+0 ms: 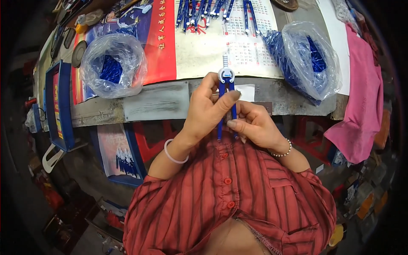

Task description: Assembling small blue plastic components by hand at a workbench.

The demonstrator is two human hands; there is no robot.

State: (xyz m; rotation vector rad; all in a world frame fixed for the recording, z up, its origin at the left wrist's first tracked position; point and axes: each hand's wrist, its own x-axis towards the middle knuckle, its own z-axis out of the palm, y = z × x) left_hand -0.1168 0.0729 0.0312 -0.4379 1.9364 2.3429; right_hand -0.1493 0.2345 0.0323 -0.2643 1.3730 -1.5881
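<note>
Both my hands hold one drawing compass (221, 95) in front of my chest, close to the table's near edge. It has two blue legs, a white and light-blue hinge head and a ribbed grey handle pointing away from me. My left hand (209, 105) grips it just below the head, the thumb laid across the legs. Lower down, my right hand (256, 123) pinches the right leg between thumb and fingers. The legs stand slightly apart, tips toward me. What lies behind the fingers is hidden.
Clear plastic bags of blue parts stand left (112, 87) and right (316, 80) on the table. More blue compasses (206, 10) lie at the far side. A blue tray (63, 106) stands at the left edge; a pink cloth (359, 93) hangs at the right. Below is a box with compasses (111, 146).
</note>
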